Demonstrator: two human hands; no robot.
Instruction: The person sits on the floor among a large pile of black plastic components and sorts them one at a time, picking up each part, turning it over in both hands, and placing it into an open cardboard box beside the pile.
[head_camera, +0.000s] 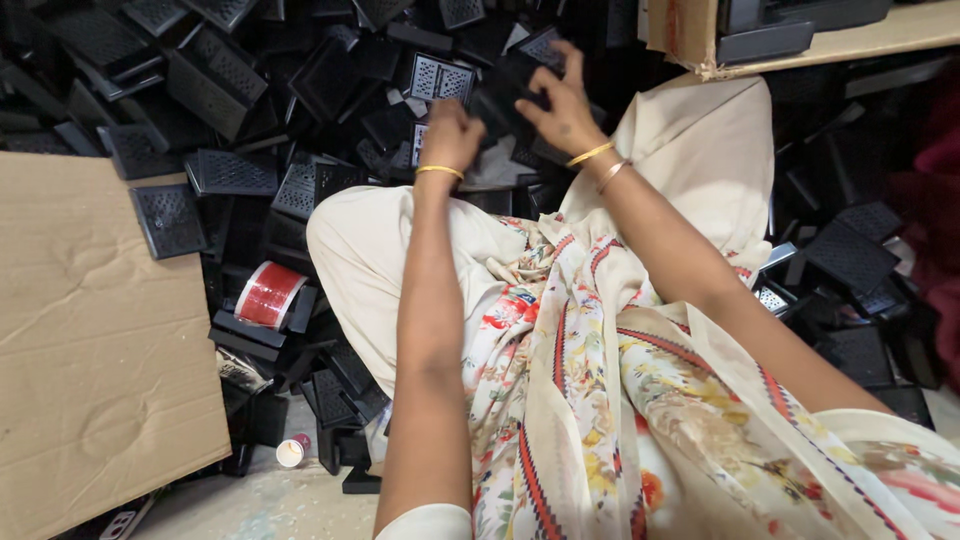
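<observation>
Both hands work over the lap: left hand (450, 135) clenched, contents unseen; right hand (556, 100) grasping a black perforated plastic part (510, 85) from the surrounding heap.

Two hands: left hand (452, 133), right hand (560, 100), both over the heap of black perforated plastic parts (225, 172), too many to count. Three gold bangles: one left wrist, two right. One red tape roll (268, 295) below-left of left hand. One cardboard sheet (95, 350) far left.
</observation>
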